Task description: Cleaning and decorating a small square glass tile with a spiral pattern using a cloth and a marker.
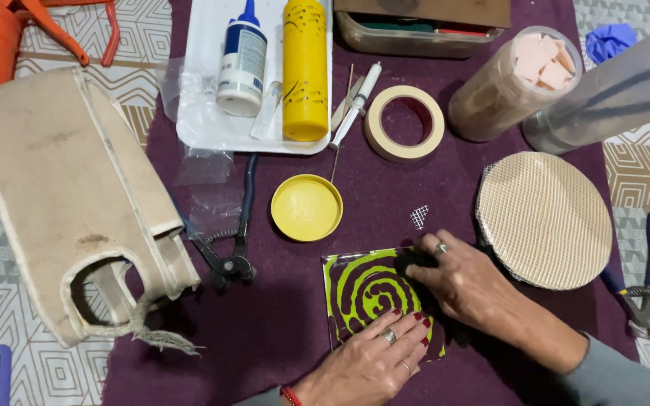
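Observation:
A square clear tile point(362, 289) with a lime-green spiral pattern lies flat on the purple cloth point(280, 331). My left hand point(374, 361) rests palm down on the tile's near edge, fingers spread flat. My right hand point(464, 286) presses on the tile's right side, fingertips curled down onto its upper right part. I cannot tell whether the right fingers pinch anything small. A tiny piece of white mesh point(419, 216) lies just beyond the tile.
A yellow lid point(306, 207) and black nippers point(231, 252) lie left of the tile. Behind are a white tray point(203, 113) with glue bottles, a masking tape roll point(404, 122), a jar of pink pieces point(517, 83). A round mesh-covered disc point(547, 218), pliers point(648, 289) and a jute bag point(77, 203) flank the cloth.

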